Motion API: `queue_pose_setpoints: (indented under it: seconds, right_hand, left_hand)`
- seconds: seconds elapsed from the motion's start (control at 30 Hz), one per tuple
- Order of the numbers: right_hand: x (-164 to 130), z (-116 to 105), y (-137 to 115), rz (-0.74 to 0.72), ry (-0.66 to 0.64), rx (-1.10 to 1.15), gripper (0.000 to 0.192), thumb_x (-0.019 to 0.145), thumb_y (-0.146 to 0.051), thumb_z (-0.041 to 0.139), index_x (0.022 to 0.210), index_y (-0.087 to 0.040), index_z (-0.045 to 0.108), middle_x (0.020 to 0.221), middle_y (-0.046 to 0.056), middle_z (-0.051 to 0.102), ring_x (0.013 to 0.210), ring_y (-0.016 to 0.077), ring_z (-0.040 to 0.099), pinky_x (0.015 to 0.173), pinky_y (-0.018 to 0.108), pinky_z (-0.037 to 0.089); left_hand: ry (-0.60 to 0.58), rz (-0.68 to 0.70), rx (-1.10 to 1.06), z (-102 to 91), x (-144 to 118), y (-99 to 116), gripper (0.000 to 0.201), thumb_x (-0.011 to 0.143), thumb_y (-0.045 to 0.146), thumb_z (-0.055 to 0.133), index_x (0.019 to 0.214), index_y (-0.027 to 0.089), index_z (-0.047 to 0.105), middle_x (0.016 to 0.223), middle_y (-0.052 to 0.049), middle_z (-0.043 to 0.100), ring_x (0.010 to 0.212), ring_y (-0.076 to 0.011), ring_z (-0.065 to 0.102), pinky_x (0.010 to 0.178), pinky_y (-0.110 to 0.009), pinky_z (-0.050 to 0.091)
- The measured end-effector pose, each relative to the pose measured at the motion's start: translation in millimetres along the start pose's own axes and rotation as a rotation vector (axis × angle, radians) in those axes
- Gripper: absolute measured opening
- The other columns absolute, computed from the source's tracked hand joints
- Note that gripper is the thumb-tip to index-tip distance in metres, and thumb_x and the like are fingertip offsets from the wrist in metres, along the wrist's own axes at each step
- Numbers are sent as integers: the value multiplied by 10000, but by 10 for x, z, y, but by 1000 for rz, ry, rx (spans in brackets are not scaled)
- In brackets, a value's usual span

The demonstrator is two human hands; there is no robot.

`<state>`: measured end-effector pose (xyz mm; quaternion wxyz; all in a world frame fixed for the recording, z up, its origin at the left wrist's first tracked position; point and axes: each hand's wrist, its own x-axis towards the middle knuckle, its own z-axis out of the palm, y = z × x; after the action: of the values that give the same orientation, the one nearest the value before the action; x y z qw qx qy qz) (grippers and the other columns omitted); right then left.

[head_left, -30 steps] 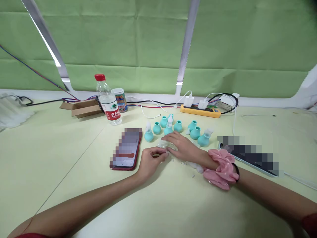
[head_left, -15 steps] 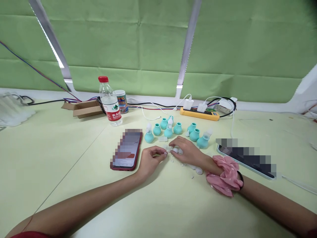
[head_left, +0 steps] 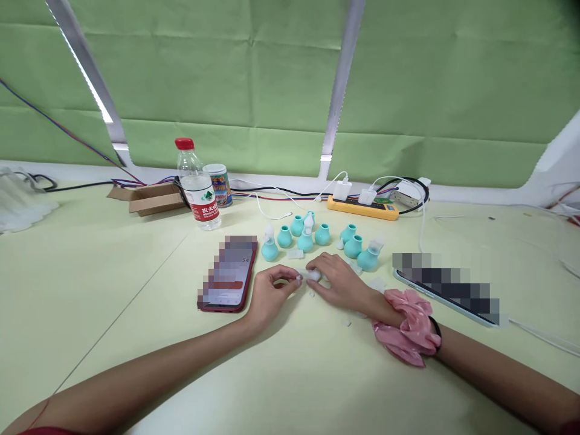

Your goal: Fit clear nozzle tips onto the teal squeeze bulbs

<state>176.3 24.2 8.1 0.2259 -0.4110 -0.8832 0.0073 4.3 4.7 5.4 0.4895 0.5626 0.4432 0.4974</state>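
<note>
My right hand (head_left: 338, 283) and left hand (head_left: 267, 294) meet at the centre of the frame, both resting on the pale green table (head_left: 113, 284), fingertips pinched from either side on one small white piece (head_left: 312, 275). Both hands are closed to a fine pinch around it, the other fingers curled loosely; whether the piece is one part or two I cannot tell, it is so small and half covered.

Just above it in the picture stands a cluster of teal rubber bulbs (head_left: 317, 237), some already topped with white tips, others bare. More loose white bits (head_left: 347, 321) lie scattered near my right wrist, which wears a pink scrunchie (head_left: 410, 335).

Left of centre lies a red-cased phone (head_left: 229, 275), screen up; a second device (head_left: 446, 287) lies to the right. Toward the upper left stand a water bottle (head_left: 196, 187), a small can (head_left: 218, 184) and an open cardboard box (head_left: 149, 198); a yellow power strip (head_left: 365, 207) with chargers sits at upper centre.

As I judge it, handling so slight a part goes best with both wrists planted on the table, light pressure from the fingertips, and the piece kept low so that it cannot roll among the strays.
</note>
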Motion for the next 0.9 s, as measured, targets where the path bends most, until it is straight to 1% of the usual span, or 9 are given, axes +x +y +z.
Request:
queue_pose_setpoints:
  seconds: [0.1, 0.23, 0.3, 0.37, 0.47, 0.6, 0.67, 0.73, 0.9]
  right_hand:
    - [-9, 30, 33, 33, 51, 22, 164, 763, -219, 486, 913, -157, 509, 855, 74, 597, 778, 189, 531, 706, 336, 405]
    - [7, 29, 35, 27, 95, 57, 118, 723, -253, 529, 804, -168, 518, 772, 60, 600, 732, 187, 543, 678, 332, 411]
    - [12, -6, 7, 16, 168, 113, 106, 706, -255, 542, 769, -176, 512, 735, 50, 597, 714, 183, 547, 676, 333, 413]
    - [-2, -62, -45, 55, 246, 217, 95, 693, -248, 554, 737, -180, 504, 683, 35, 581, 666, 168, 542, 648, 321, 420]
    - [-71, -151, -161, 253, 265, 550, 154, 673, -253, 585, 643, -187, 449, 608, -4, 518, 557, 124, 507, 538, 269, 430]
    - [-194, -211, -334, 577, 162, 1084, 308, 623, -288, 657, 582, -191, 368, 523, -55, 441, 413, 76, 448, 375, 212, 384]
    - [-229, -218, -402, 650, 119, 1259, 325, 585, -301, 692, 604, -189, 388, 516, -57, 461, 430, 87, 476, 387, 219, 408]
    - [-242, -217, -446, 696, 97, 1378, 318, 577, -316, 702, 657, -188, 422, 557, -38, 520, 507, 113, 529, 448, 244, 451]
    - [-246, -182, -461, 801, 92, 1510, 375, 613, -317, 685, 879, -185, 455, 646, 5, 600, 598, 134, 571, 587, 299, 477]
  left_hand:
    - [-2, -4, 12, -2, 2, 4, 105, 609, 202, 663, 663, 118, 631, 673, -36, 635, 597, -124, 565, 591, -234, 469]
    - [-10, -24, 19, 4, 15, 9, 153, 630, 240, 646, 715, 113, 646, 693, -50, 645, 532, -113, 550, 548, -243, 478]
    - [-10, -28, 17, 6, 15, 9, 170, 636, 251, 641, 731, 110, 646, 717, -59, 648, 547, -119, 558, 551, -248, 487]
    - [-7, -22, 22, 7, 2, 10, 161, 638, 244, 638, 727, 110, 642, 729, -60, 647, 571, -125, 566, 563, -247, 492]
    - [-21, 39, 69, 12, -40, 20, 105, 649, 211, 626, 701, 121, 637, 733, -53, 644, 633, -137, 577, 592, -239, 492]
    - [-61, 183, 149, 26, -95, 41, 60, 672, 185, 607, 700, 140, 636, 721, -41, 629, 656, -135, 575, 596, -229, 496]
    - [-74, 248, 177, 33, -105, 48, 54, 677, 179, 607, 704, 149, 642, 714, -37, 625, 637, -129, 574, 584, -228, 496]
    - [-73, 297, 197, 37, -106, 54, 61, 683, 182, 607, 712, 155, 653, 711, -42, 629, 630, -132, 576, 564, -226, 490]
    - [-89, 405, 262, 39, -108, 66, 129, 732, 197, 572, 804, 176, 676, 669, -43, 625, 612, -135, 564, 560, -244, 458]
